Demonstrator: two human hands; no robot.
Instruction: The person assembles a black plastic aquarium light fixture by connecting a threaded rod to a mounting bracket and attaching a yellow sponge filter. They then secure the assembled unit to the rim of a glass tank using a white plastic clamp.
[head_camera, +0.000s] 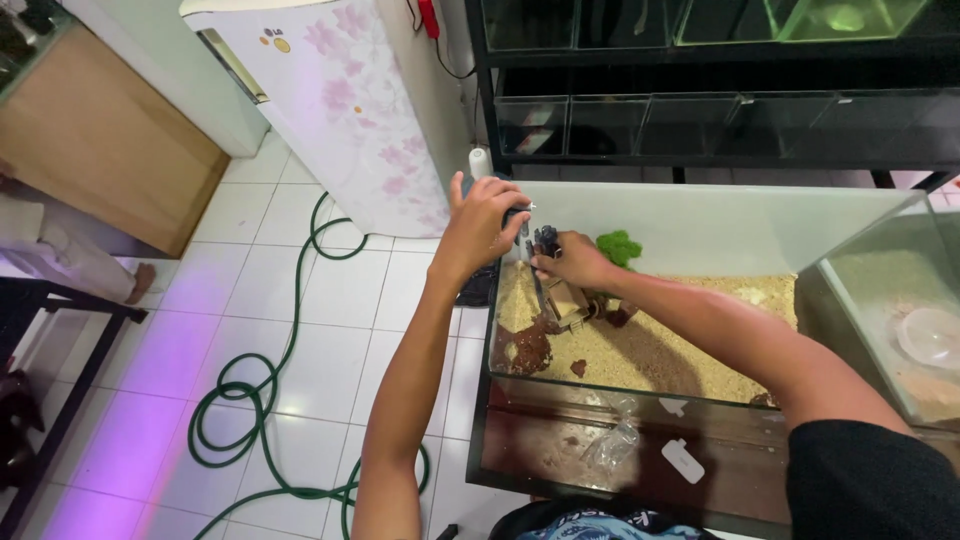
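At the far left corner of the glass tank (700, 395), the left hand (480, 228) closes its fingers on a small dark fitting (522, 212) at the rim, the right hand (572, 262) pinches another dark part (546, 240), while sand (660, 345), green plant (619, 247) and wood piece (566, 303) already lie inside.

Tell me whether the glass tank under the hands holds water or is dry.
Dry, it seems: the glass tank shows bare sand with no waterline, and the right hand reaches in beside the green plant.
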